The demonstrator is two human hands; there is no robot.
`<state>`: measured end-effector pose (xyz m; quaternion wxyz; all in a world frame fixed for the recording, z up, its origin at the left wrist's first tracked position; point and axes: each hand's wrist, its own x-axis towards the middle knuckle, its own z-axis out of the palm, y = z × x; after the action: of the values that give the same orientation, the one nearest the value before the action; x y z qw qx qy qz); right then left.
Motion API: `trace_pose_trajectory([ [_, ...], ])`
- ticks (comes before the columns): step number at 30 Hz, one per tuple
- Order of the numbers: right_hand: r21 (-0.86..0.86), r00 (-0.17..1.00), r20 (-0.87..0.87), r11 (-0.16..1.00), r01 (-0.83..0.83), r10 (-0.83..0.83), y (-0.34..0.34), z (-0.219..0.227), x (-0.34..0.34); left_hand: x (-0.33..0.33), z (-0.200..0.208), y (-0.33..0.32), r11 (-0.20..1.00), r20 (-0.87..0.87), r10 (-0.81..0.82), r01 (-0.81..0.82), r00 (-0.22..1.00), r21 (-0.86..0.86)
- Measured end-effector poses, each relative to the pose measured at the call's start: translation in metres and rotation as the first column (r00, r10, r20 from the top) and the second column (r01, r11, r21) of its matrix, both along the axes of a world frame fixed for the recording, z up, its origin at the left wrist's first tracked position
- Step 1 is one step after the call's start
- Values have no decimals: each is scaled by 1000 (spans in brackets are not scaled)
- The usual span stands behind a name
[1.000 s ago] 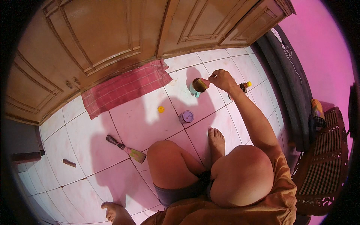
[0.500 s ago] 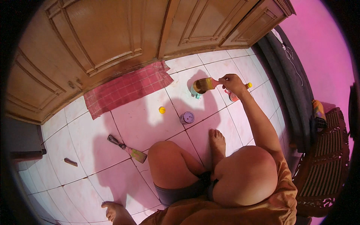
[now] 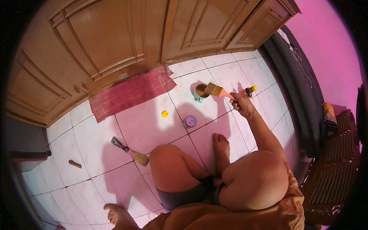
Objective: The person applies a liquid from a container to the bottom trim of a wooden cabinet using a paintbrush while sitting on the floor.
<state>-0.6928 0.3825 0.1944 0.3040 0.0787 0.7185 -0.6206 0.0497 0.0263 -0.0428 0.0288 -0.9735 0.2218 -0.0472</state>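
My right hand (image 3: 241, 104) grips the pink handle of a flat paintbrush (image 3: 215, 90). Its brown-wet bristles hover over the right rim of a small open can (image 3: 200, 92) of brown liquid standing on the white floor tiles. Just right of the hand stands a small dark bottle with a yellow cap (image 3: 250, 91). My left hand (image 3: 115, 214) rests on the tile at the lower edge, holding nothing. I sit on the floor with bare knees bent and one foot (image 3: 221, 142) pointing at the can.
A brown wooden cabinet front (image 3: 115, 46) fills the top, with a red checked cloth (image 3: 130, 92) below it. On the tiles lie a yellow cap (image 3: 165, 114), a purple lid (image 3: 189, 121) and a second brush (image 3: 130, 151). A dark rolled mat (image 3: 299, 88) lines the right.
My right hand has lifted the brush out of the can and drawn it to the right. The left hand has stayed on the floor.
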Motion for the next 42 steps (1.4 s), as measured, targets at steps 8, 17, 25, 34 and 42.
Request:
trace_pose_trajectory([
  [8,-400,969,236,902,166,-74,16,-36,31,0,2,-1,990,368,-101,56,924,132],
  [17,-463,995,17,883,-75,93,-3,108,47,28,61,-50,489,409,-610,729,678,-479],
  [25,-64,905,-333,952,-300,263,-94,238,81,-16,70,-203,428,-88,-824,514,559,-743],
  [34,-25,737,-365,786,-618,569,-317,148,183,-31,87,-259,699,45,-590,537,806,-472],
  [42,119,603,-405,693,-711,687,-500,41,301,-12,72,-277,621,-63,-587,399,807,-675],
])
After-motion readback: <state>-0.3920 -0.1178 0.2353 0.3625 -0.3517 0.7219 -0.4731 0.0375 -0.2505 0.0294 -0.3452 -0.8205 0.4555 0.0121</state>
